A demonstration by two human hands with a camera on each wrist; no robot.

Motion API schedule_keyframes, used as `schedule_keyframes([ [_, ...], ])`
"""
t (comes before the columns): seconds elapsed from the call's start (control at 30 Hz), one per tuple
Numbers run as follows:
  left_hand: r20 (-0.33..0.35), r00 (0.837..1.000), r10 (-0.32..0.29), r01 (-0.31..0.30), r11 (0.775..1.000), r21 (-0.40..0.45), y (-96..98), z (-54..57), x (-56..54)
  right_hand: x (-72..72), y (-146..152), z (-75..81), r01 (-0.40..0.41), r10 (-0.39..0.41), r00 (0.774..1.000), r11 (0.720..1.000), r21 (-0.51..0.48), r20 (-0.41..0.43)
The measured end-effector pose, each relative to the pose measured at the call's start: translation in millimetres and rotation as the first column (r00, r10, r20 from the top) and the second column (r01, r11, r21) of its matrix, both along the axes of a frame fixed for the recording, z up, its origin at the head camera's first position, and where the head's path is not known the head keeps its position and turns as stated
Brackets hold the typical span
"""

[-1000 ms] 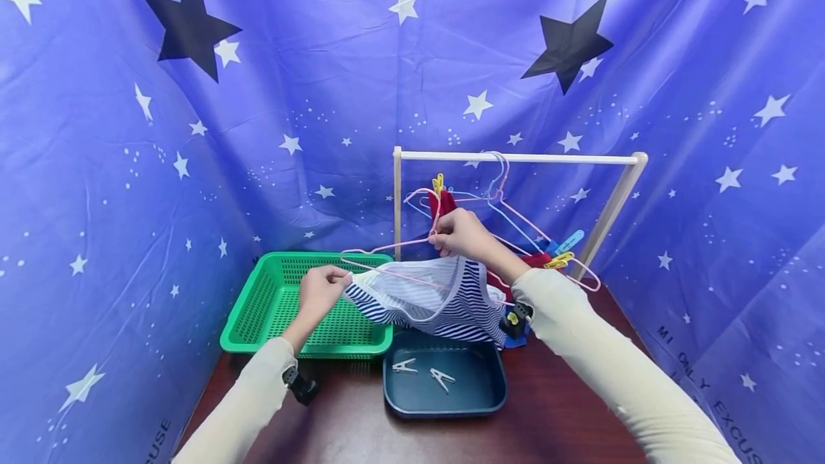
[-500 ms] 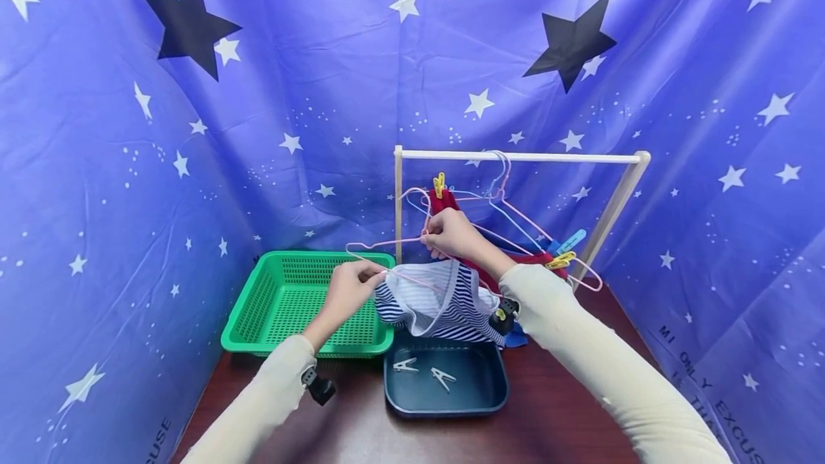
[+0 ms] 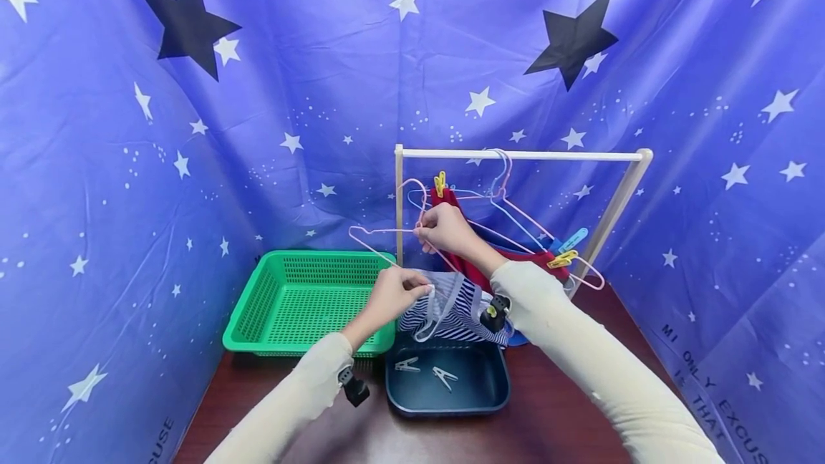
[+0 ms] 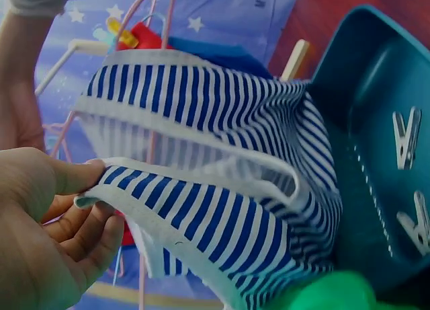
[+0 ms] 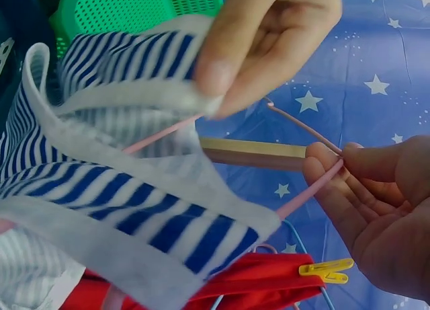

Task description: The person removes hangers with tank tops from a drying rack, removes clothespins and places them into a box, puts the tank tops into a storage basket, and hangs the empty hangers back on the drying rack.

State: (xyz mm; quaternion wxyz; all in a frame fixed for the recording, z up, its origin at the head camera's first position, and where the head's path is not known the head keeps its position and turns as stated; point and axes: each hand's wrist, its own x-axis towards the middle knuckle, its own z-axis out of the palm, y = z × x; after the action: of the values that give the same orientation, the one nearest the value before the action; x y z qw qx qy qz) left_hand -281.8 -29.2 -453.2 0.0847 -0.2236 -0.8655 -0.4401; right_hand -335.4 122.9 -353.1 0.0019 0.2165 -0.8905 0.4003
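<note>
My right hand (image 3: 445,228) pinches a pink hanger (image 3: 377,230) just under its hook, in front of the rack. One arm of that hanger runs into a navy-and-white striped tank top (image 3: 473,306); its other arm sticks out bare to the left. My left hand (image 3: 396,294) pinches a shoulder strap of the top between thumb and fingers, as the left wrist view shows with the striped cloth (image 4: 222,222) hanging open from it. In the right wrist view the pink hanger bar (image 5: 312,194) passes under the striped shoulder. The top's lower part hangs behind the dark tray.
A green basket (image 3: 254,306) stands at left. In front, a dark blue tray (image 3: 412,407) holds two clothespins (image 3: 443,378). A wooden rack (image 3: 522,155) behind carries pink and blue hangers with a red garment (image 3: 473,271), yellow clips (image 3: 563,259) and a blue clip (image 3: 573,240).
My left hand has moved right with the strap, toward the hanger's middle, and the top has bunched up. My right hand has shifted slightly left and up with the hanger.
</note>
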Motion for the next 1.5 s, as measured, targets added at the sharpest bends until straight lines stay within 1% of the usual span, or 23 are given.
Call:
schedule_keyframes([
  [0.13, 0.020, 0.998, -0.061, 0.062, 0.997, -0.035, 12.2, -6.4, -0.8, -1.2, -2.3, 2.0, 0.008, -0.008, 1.000, 1.000, -0.016, -0.009],
  [0.23, 0.039, 0.996, -0.082, 0.083, 0.996, -0.043, 17.9, -12.1, -0.9, -1.8, -3.4, 3.6, 0.019, -0.020, 1.000, 1.000, -0.015, -0.013],
  [0.37, 0.043, 0.994, -0.099, 0.101, 0.994, -0.038, 22.8, -18.7, -0.6, -3.0, -3.7, 6.0, 0.046, -0.047, 0.998, 0.999, -0.029, -0.030],
  [0.47, 0.054, 0.990, -0.132, 0.134, 0.991, -0.025, 26.0, -23.9, -1.6, -5.3, -3.1, 7.1, 0.069, -0.072, 0.996, 0.997, -0.041, -0.052],
  [0.5, 0.069, 0.987, -0.148, 0.149, 0.989, -0.019, 27.1, -25.4, -1.9, -6.0, -2.9, 7.3, 0.075, -0.078, 0.995, 0.996, -0.046, -0.056],
  [0.57, 0.114, 0.976, -0.187, 0.188, 0.982, 0.001, 29.5, -29.4, -2.4, -7.6, -2.6, 7.4, 0.082, -0.086, 0.994, 0.995, -0.054, -0.065],
  [0.63, 0.160, 0.961, -0.227, 0.227, 0.974, 0.018, 32.5, -34.1, -2.5, -9.2, -2.8, 7.2, 0.088, -0.092, 0.993, 0.994, -0.068, -0.068],
  [0.73, 0.230, 0.931, -0.284, 0.279, 0.959, 0.053, 37.2, -40.0, -1.0, -9.8, -4.2, 7.6, 0.093, -0.099, 0.992, 0.993, -0.071, -0.080],
  [0.8, 0.242, 0.919, -0.312, 0.304, 0.950, 0.070, 40.1, -43.4, -0.3, -9.9, -5.7, 8.1, 0.096, -0.102, 0.991, 0.993, -0.070, -0.083],
  [0.87, 0.240, 0.914, -0.328, 0.317, 0.945, 0.086, 42.1, -45.9, 0.4, -9.1, -7.4, 9.2, 0.095, -0.101, 0.992, 0.993, -0.073, -0.079],
  [0.93, 0.218, 0.921, -0.323, 0.311, 0.946, 0.086, 43.3, -47.6, 0.3, -7.7, -8.8, 10.5, 0.096, -0.102, 0.991, 0.992, -0.080, -0.082],
  [1.0, 0.195, 0.934, -0.299, 0.289, 0.954, 0.076, 43.6, -48.4, 0.0, -6.2, -9.8, 12.2, 0.094, -0.102, 0.990, 0.991, -0.090, -0.093],
  [1.13, 0.129, 0.966, -0.223, 0.222, 0.975, 0.026, 42.4, -48.4, -2.2, -3.7, -11.3, 16.4, 0.080, -0.097, 0.987, 0.988, -0.133, -0.127],
  [1.2, 0.105, 0.976, -0.190, 0.191, 0.982, 0.008, 41.4, -47.5, -3.6, -3.2, -12.5, 18.8, 0.073, -0.097, 0.985, 0.984, -0.165, -0.145],
  [1.27, 0.095, 0.982, -0.162, 0.163, 0.987, -0.005, 40.6, -46.3, -4.9, -3.1, -13.8, 20.8, 0.067, -0.101, 0.981, 0.979, -0.195, -0.168],
  [1.37, 0.103, 0.986, -0.133, 0.135, 0.991, -0.009, 39.4, -42.6, -6.1, -3.9, -16.2, 23.6, 0.060, -0.112, 0.973, 0.968, -0.245, -0.204],
  [1.43, 0.097, 0.989, -0.110, 0.113, 0.993, -0.021, 38.8, -40.0, -6.6, -3.5, -17.1, 25.3, 0.040, -0.110, 0.970, 0.951, -0.308, -0.215],
  [1.5, 0.073, 0.993, -0.091, 0.093, 0.995, -0.036, 38.2, -37.4, -7.1, -3.0, -17.3, 26.8, 0.016, -0.108, 0.968, 0.926, -0.378, -0.224],
])
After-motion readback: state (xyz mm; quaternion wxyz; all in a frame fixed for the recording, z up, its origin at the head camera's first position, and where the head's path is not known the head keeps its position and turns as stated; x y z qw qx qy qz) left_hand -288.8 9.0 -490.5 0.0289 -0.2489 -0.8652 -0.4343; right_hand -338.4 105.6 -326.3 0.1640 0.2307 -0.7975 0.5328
